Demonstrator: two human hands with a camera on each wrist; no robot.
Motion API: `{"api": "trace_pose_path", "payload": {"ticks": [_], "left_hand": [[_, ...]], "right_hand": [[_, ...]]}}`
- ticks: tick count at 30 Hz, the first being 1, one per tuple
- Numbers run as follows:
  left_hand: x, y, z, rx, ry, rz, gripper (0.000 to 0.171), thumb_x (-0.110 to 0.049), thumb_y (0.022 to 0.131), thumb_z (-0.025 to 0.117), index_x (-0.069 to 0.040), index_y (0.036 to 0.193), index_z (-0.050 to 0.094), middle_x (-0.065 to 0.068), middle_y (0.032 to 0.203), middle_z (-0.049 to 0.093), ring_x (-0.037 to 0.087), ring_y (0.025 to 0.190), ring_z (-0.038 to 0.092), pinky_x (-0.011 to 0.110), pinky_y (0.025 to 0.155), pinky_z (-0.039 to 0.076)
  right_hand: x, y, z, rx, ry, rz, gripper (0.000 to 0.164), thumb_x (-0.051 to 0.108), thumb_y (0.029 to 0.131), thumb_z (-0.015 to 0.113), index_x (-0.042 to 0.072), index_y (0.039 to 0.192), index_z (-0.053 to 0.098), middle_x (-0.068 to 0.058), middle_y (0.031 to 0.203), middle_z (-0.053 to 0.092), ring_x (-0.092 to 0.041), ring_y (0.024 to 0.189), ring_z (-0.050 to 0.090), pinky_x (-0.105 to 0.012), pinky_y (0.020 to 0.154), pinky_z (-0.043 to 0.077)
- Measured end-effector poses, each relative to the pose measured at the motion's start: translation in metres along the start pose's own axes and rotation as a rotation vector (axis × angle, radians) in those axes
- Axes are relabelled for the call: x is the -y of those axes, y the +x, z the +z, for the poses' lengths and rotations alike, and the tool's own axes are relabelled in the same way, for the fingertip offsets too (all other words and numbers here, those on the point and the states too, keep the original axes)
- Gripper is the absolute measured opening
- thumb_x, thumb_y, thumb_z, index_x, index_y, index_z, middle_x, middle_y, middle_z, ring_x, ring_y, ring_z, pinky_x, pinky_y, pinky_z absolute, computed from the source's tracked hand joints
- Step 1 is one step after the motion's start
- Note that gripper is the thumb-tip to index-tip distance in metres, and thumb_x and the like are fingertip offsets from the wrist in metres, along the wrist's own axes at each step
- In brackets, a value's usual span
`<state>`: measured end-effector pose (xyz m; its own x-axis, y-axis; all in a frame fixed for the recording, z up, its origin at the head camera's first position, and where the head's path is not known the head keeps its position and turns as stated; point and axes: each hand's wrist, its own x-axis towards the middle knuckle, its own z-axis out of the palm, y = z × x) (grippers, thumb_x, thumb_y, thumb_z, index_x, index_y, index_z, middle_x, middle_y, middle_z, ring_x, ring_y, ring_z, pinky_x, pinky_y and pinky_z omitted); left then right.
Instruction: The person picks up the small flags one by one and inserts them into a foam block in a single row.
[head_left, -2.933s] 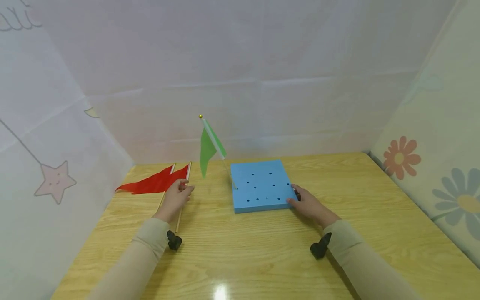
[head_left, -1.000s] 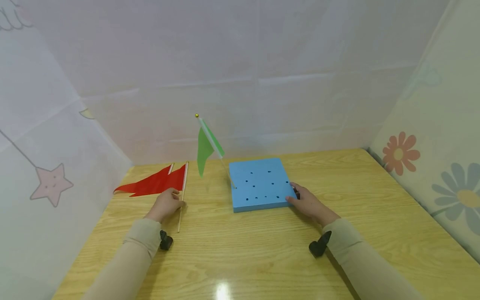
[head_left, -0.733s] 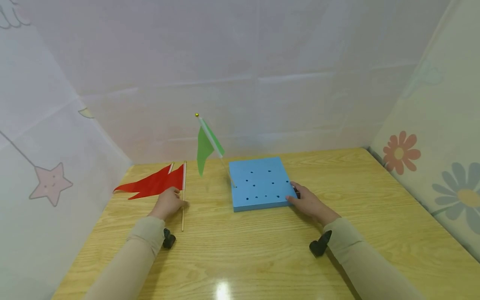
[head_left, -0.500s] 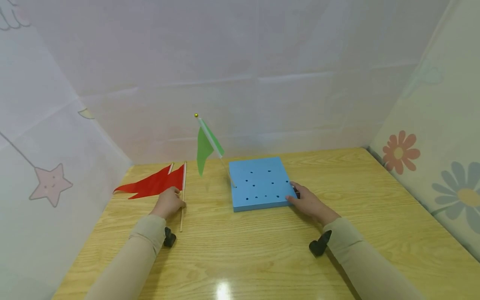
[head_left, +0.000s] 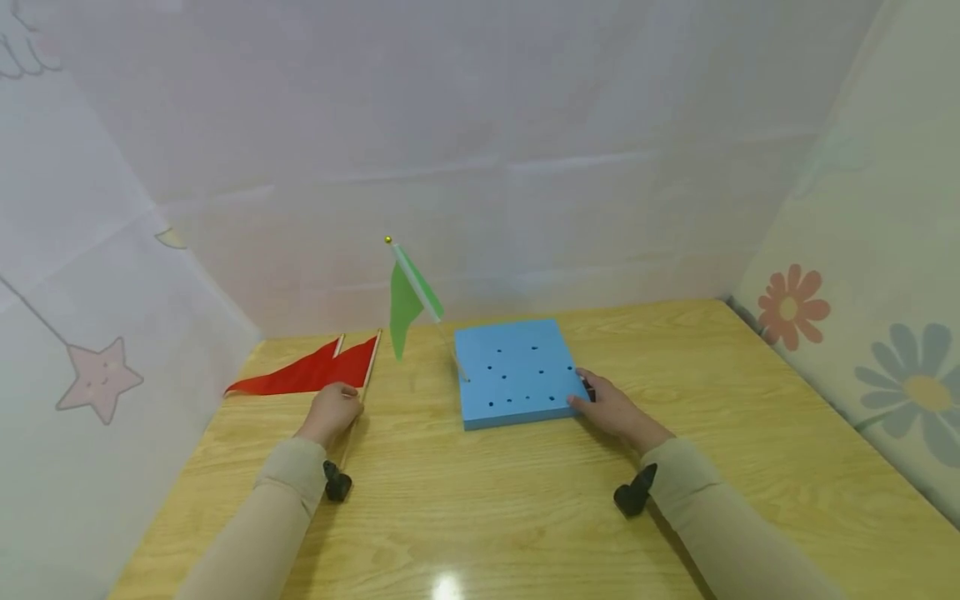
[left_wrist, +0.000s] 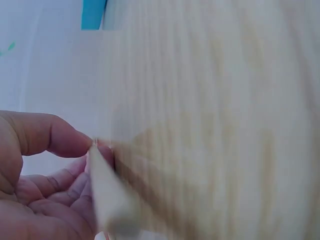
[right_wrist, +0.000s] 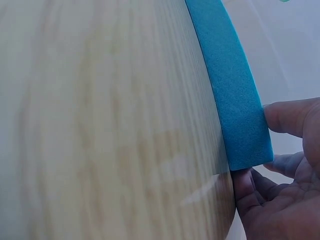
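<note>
My left hand (head_left: pixel 331 413) pinches the wooden stick (left_wrist: pixel 109 197) of a red pennant flag (head_left: pixel 356 365) between thumb and fingertips, on the left of the table. The stick's lower end runs down beside the wrist in the head view. Just behind it lies a second red flag (head_left: pixel 296 374), its stick mostly hidden. My right hand (head_left: pixel 617 410) holds the right edge of a blue foam board (head_left: pixel 517 368), thumb on top and fingers at its side and corner (right_wrist: pixel 247 140). A green flag (head_left: pixel 406 310) stands in a hole at the board's left edge, leaning left.
Several small holes dot the board's top. The wood-grain table (head_left: pixel 480 517) stretches toward me and to the right. A pale cloth wall (head_left: pixel 480 208) closes off the back, with printed cloth on both sides. Each wrist carries a small black camera (head_left: pixel 633 492).
My left hand has come down from above the red flags and taken hold of the front one's stick. That stick's lower end has since swung left toward my wrist. My right hand stays on the board.
</note>
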<state>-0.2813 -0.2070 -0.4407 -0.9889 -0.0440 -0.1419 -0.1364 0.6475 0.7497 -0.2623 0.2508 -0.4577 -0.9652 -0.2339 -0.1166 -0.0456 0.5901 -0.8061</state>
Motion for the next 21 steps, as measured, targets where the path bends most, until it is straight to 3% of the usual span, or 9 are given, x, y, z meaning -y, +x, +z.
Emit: {"api": "trace_pose_path", "payload": {"ticks": [5, 11, 16, 21], "left_hand": [[0.004, 0.000, -0.001, -0.001, -0.085, -0.006, 0.043, -0.005, 0.099, 0.049, 0.017, 0.136, 0.049, 0.036, 0.138, 0.050, 0.045, 0.116, 0.055, 0.052, 0.096, 0.050], [0.007, -0.003, -0.002, 0.007, -0.273, -0.039, 0.045, -0.003, 0.102, 0.053, 0.019, 0.141, 0.046, 0.034, 0.140, 0.049, 0.034, 0.107, 0.058, 0.036, 0.089, 0.052], [-0.002, -0.006, -0.002, 0.019, -0.387, -0.019, 0.047, 0.000, 0.103, 0.055, 0.020, 0.143, 0.043, 0.032, 0.134, 0.051, 0.029, 0.106, 0.058, 0.034, 0.092, 0.055], [-0.019, -0.010, -0.003, 0.010, -0.441, 0.038, 0.046, 0.004, 0.102, 0.055, 0.019, 0.143, 0.041, 0.026, 0.125, 0.051, 0.022, 0.104, 0.055, 0.038, 0.096, 0.055]], "right_hand": [[0.001, 0.000, 0.001, -0.012, -0.010, 0.005, 0.071, 0.021, 0.108, 0.056, -0.011, 0.158, 0.019, -0.040, 0.156, 0.029, -0.054, 0.142, 0.033, -0.064, 0.112, 0.033], [0.000, -0.001, 0.004, -0.012, -0.003, 0.013, 0.069, 0.020, 0.108, 0.056, -0.011, 0.158, 0.020, -0.040, 0.155, 0.030, -0.054, 0.141, 0.035, -0.063, 0.112, 0.033], [0.003, -0.003, 0.003, -0.009, 0.015, 0.042, 0.070, 0.021, 0.108, 0.056, -0.010, 0.159, 0.018, -0.039, 0.158, 0.027, -0.053, 0.144, 0.031, -0.064, 0.114, 0.031], [0.005, -0.002, 0.002, -0.013, 0.019, 0.042, 0.071, 0.021, 0.108, 0.055, -0.009, 0.160, 0.018, -0.038, 0.159, 0.025, -0.053, 0.145, 0.029, -0.063, 0.114, 0.030]]}}
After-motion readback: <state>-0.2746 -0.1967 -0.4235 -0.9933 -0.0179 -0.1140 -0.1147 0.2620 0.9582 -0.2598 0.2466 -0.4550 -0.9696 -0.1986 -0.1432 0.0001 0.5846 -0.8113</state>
